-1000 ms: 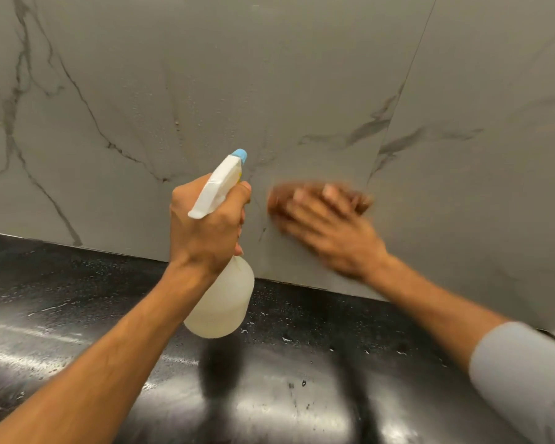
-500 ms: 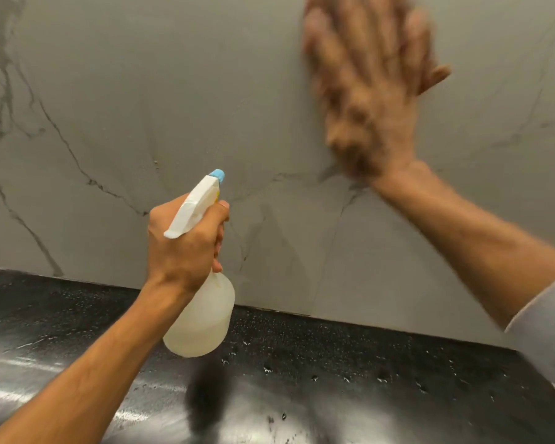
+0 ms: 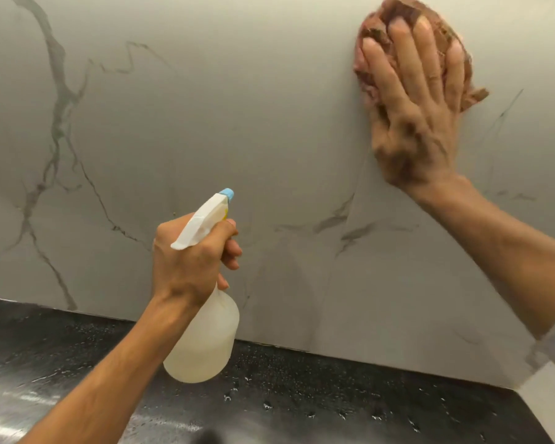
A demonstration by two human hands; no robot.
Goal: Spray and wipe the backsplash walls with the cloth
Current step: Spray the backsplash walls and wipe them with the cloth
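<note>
Backsplash point(image 3: 237, 129): grey, dark marble veining. Cloth point(image 3: 462, 49): reddish-brown. Spray bottle point(image 3: 205, 341): translucent white, blue nozzle tip. Countertop point(image 3: 334, 402): glossy black, speckled.

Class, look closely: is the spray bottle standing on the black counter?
No: the left hand holds the spray bottle in the air, above the counter.

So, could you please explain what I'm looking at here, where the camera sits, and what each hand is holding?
There is no machine here: a person wears a camera on the head, looking forward and down at their own hands. The left hand grips a spray bottle, its nozzle aimed at the grey veined wall. The right hand lies flat, pressing a brown cloth high against that wall. Below runs a dark, glossy counter dotted with droplets.
</note>
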